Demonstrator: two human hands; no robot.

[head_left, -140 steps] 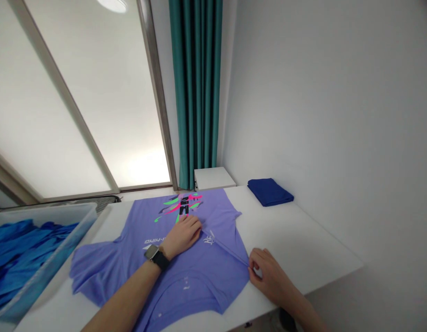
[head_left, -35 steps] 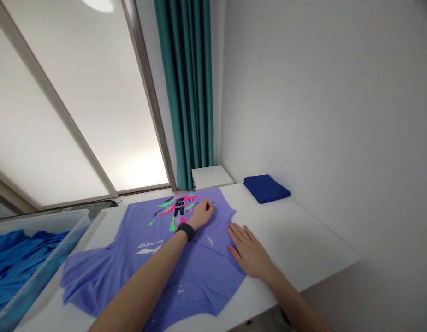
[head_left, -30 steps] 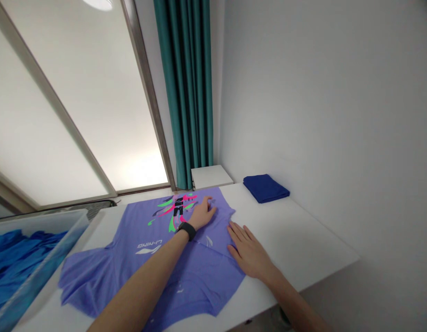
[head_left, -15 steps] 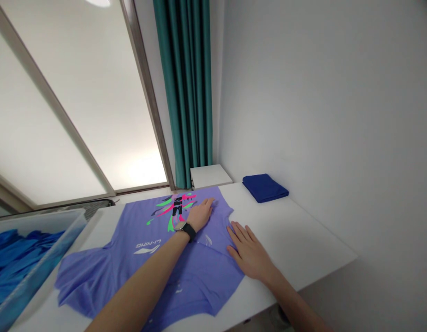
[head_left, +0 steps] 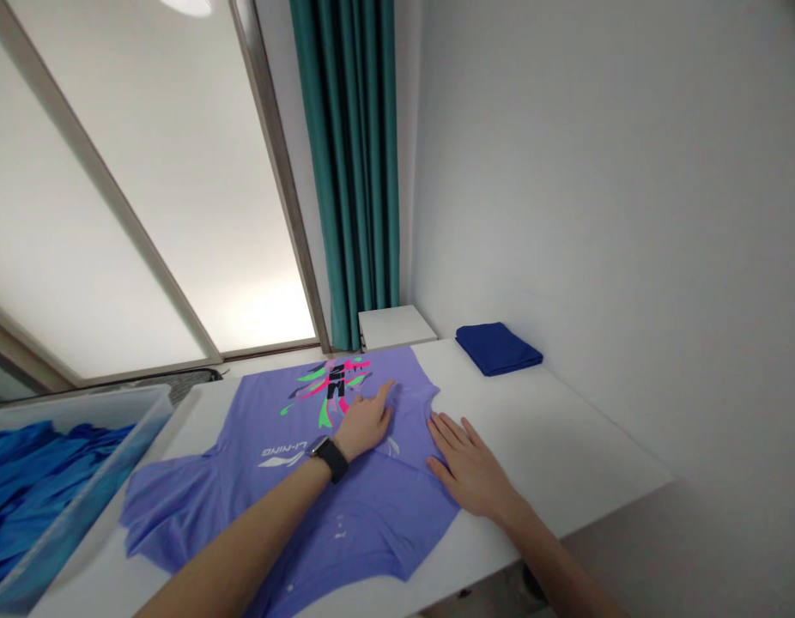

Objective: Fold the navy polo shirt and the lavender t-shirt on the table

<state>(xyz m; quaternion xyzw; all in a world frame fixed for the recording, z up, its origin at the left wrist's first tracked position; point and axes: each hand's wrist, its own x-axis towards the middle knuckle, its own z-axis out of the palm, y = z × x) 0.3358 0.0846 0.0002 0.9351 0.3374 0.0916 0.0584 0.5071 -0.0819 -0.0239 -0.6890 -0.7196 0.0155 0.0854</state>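
A purple T-shirt [head_left: 320, 524] with a colourful print and white lettering lies spread on the white table [head_left: 539, 438], one side partly turned over. My left hand [head_left: 365, 423], with a black watch on the wrist, rests on the shirt beside the print. Its index finger is stretched out and the other fingers are bent; I see nothing held in it. At the shirt's right edge, my right hand [head_left: 470, 468] lies flat with its fingertips on the fabric, open. My left forearm covers part of the shirt's near side.
Blue garments [head_left: 43, 481] fill a translucent bin [head_left: 94, 515] at the left. A folded dark blue cloth [head_left: 499, 348] sits at the table's back right by the wall. Behind stand a white cabinet [head_left: 397, 326] and a green curtain [head_left: 352, 189].
My left hand has drawn slightly back toward me, and its flat fingers have curled, leaving the index finger extended. My right hand stays in place on the shirt edge. The view has shifted slightly.
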